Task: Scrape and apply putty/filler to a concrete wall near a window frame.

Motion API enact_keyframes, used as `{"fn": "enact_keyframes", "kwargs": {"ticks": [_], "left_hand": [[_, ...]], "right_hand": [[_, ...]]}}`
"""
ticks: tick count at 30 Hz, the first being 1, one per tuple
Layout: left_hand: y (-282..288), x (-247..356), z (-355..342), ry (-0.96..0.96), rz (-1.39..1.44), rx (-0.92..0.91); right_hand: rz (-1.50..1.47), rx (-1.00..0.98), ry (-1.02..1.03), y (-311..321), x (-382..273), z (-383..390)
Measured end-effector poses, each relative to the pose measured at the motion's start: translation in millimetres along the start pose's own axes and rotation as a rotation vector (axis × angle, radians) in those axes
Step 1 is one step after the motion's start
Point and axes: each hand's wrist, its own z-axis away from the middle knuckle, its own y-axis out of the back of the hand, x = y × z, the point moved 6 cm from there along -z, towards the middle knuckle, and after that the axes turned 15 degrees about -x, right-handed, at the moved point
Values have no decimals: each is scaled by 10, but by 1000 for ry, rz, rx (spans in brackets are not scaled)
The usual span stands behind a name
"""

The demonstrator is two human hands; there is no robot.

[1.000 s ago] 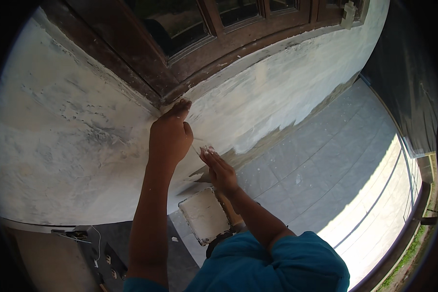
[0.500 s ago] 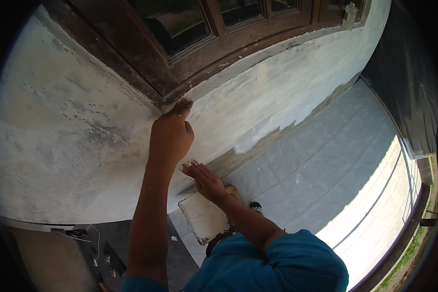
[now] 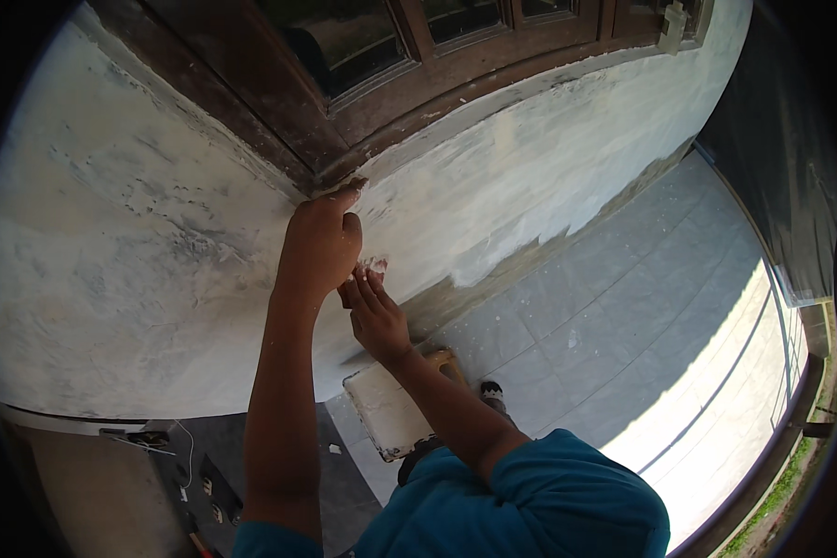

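My left hand (image 3: 320, 240) is up at the lower corner of the brown wooden window frame (image 3: 339, 153). Its index finger points out against the joint between frame and wall, with white paste on the tip. The other fingers curl in, and whatever they hold is hidden. Just below it, close to the left wrist, my right hand (image 3: 377, 321) has its fingers together, pointing up, with a dab of white putty (image 3: 376, 265) at their tips. Behind both hands stands the wall (image 3: 493, 172), patchy with white and grey filler.
Beneath my right forearm is a whitish, stained board-like top (image 3: 395, 409) with a wooden edge. Grey floor tiles (image 3: 567, 325) with white specks stretch right, partly sunlit. Dark sheeting (image 3: 772, 167) hangs at the right. Cables and small items (image 3: 209, 493) lie on dark flooring, lower left.
My right hand has risen toward the left one, and the white putty at its fingertips shows more clearly. My left hand has shifted slightly, its index finger still at the frame's corner.
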Motion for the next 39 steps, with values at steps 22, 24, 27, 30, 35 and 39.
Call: {"fn": "enact_keyframes", "kwargs": {"ticks": [22,24,27,30,35,39], "left_hand": [[303,-357,798,-420,-563,235],[284,-480,927,-489,-566,160],[135,-667,1179,-584,-578,121],[144,-888,1372,-632,-573,140],[485,-1214,1553,-702,-647,169],[810,-1388,1598,-752,-652,199]], "right_hand": [[-1638,338,-834,521,850,593],[-1593,352,-769,538,713,589],[-1568,373,-725,520,453,649],[-1528,424,-726,453,252,722],[-1496,559,-707,336,195,674],[-1248,695,-697,352,401,391]]}}
